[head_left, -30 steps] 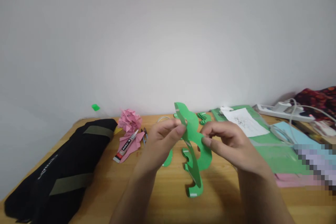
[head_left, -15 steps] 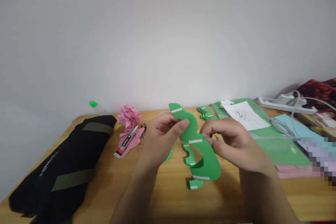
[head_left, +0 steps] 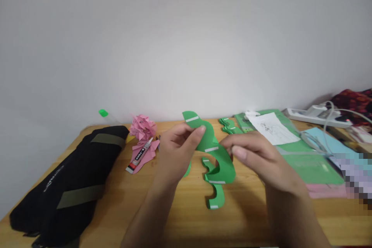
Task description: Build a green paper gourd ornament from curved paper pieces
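Observation:
My left hand (head_left: 177, 149) pinches the upper part of a wavy green paper strip (head_left: 221, 162) with small white tape strips across it. My right hand (head_left: 258, 159) pinches the same strip from the right at its middle. The strip curls down and its lower end rests on the wooden table (head_left: 186, 217). Both hands are held just above the table, close together.
A black bag (head_left: 66, 186) lies at the left. A pink paper flower (head_left: 142, 127), pink scraps and a glue tube (head_left: 139, 155) lie behind my left hand. Green sheets (head_left: 308, 162), a white note (head_left: 273, 128), a power strip (head_left: 314, 115) and cables fill the right.
The strip has been turned from edge-on to face-on and its middle has folded over. My right hand shifted slightly along it. The view dropped a little.

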Demonstrator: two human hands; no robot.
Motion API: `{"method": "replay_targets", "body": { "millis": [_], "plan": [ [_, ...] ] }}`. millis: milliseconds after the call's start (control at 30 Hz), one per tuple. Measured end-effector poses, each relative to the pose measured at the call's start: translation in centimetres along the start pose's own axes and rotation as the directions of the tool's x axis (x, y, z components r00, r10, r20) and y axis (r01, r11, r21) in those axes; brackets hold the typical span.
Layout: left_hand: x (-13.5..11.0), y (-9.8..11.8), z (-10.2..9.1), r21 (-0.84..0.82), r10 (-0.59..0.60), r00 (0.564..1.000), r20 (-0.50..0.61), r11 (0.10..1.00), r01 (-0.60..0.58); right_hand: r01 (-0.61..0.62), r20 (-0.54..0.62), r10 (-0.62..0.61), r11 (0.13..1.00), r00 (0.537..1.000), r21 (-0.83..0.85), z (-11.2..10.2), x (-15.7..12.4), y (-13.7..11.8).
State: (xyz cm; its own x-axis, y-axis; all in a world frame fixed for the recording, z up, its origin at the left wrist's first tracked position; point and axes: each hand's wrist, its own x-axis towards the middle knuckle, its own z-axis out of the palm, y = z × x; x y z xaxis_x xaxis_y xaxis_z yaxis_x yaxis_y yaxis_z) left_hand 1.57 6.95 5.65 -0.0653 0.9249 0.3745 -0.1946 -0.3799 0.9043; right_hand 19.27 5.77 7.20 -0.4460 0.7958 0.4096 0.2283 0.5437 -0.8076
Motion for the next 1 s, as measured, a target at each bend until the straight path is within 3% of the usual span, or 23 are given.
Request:
{"method": "replay_targets", "body": {
  "millis": [167,367,500,767,1000],
  "plan": [
    [0.1,-0.2,-0.1,0.058,0.037,0.989,-0.145,0.998,-0.029,-0.171,0.039,0.172,0.985,0.984,-0.033,0.6,0.5,-0.2],
    [0.3,-0.2,0.0,0.075,0.090,0.978,-0.188,0.994,-0.077,-0.308,-0.012,0.310,0.948,0.951,0.085,1.8,0.8,-0.2],
    [0.4,-0.1,0.0,0.104,0.095,0.974,-0.206,0.992,-0.075,-0.298,-0.059,0.306,0.948,0.950,0.113,2.2,0.8,0.3],
    [1.1,-0.7,-0.4,0.066,0.070,0.972,-0.225,0.996,-0.056,-0.274,0.026,0.273,0.954,0.962,0.123,1.6,1.1,0.4],
    [1.3,-0.6,-0.8,0.039,-0.145,0.988,-0.058,0.988,0.147,-0.220,0.027,0.219,0.972,0.975,0.087,1.3,1.0,1.0]
  ]
}}
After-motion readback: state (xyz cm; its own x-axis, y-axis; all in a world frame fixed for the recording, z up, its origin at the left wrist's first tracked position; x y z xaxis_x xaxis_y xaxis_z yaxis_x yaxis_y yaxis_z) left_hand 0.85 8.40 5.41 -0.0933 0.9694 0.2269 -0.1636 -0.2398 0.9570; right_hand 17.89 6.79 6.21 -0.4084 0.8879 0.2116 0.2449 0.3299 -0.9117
